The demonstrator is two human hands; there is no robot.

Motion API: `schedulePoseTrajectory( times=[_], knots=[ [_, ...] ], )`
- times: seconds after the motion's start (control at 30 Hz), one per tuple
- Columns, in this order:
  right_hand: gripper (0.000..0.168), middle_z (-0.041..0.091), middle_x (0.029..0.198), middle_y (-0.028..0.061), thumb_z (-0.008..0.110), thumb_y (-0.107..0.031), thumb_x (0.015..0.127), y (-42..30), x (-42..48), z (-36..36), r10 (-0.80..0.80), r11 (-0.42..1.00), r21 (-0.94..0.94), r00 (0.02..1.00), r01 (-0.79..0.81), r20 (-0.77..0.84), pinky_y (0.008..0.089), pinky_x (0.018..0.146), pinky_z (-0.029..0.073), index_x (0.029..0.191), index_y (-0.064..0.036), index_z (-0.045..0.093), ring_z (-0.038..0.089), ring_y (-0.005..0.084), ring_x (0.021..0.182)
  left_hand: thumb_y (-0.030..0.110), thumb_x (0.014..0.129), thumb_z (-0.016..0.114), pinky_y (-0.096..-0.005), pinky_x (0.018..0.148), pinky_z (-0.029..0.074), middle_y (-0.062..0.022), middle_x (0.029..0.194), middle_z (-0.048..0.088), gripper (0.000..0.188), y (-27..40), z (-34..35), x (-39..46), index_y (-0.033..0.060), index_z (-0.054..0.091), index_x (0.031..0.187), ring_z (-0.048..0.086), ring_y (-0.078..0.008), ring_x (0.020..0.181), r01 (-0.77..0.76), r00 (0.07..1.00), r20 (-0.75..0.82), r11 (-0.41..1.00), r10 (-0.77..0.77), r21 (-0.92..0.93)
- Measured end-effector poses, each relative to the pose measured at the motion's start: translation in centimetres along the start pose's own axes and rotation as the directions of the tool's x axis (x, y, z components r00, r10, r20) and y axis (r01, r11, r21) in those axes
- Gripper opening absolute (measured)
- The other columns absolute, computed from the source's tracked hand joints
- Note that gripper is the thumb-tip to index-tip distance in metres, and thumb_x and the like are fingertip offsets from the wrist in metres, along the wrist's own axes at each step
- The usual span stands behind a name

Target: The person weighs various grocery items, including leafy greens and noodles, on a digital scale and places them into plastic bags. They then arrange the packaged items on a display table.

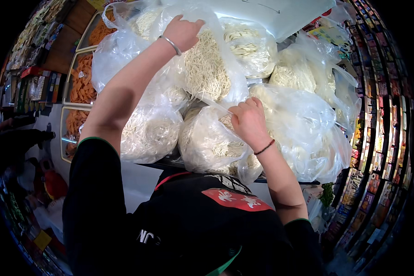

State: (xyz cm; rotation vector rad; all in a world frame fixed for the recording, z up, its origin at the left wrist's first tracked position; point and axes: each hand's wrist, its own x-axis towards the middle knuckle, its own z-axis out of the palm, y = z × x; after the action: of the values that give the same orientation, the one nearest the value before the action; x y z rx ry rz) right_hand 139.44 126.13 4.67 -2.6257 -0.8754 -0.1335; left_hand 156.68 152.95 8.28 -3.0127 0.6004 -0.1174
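Note:
In front of me a clear plastic bag of thin pale noodles [207, 65] lies with its mouth spread, and the noodles show uncovered. My right hand [250, 120] pinches the near rim of this bag, which is stretched into a taut strip [214, 102]. At the bag's far left side is my left hand [184, 34], against the plastic film. Its index finger points out and the other fingers curl under, so any grip there is hidden. Just below my right hand sits another plastic bag of noodles [210, 141].
More bagged noodles surround it: a bag at the left [151, 134], flat noodles [243, 45] behind, and a large bag at the right [296, 114]. Framed bins of orange food pieces [82, 79] stand left. A white panel [262, 13] rises behind; packed shelves [379, 131] line the right.

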Motion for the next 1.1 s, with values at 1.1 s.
schedulePoseTrajectory(
  times=[1.1],
  knots=[
    [0.029, 0.066, 0.101, 0.0195, 0.066, -0.026, 0.085, 4.4, 2.2, -7.4, 0.558, 0.816, -0.077, 0.746, -0.573, 0.364, 0.0373, 0.084, 0.048, 0.093, 0.002, 0.067, 0.063, 0.0289, 0.095, 0.019, 0.079, 0.067, -0.0397, 0.080, 0.052, -0.0138, 0.104, 0.061, 0.039, 16.6, -1.6, -9.3, 0.0038, 0.055, 0.113, 0.062, -0.0312, 0.094, 0.090, 0.984, -0.066, 0.786, -0.164, -0.612]
  ],
)
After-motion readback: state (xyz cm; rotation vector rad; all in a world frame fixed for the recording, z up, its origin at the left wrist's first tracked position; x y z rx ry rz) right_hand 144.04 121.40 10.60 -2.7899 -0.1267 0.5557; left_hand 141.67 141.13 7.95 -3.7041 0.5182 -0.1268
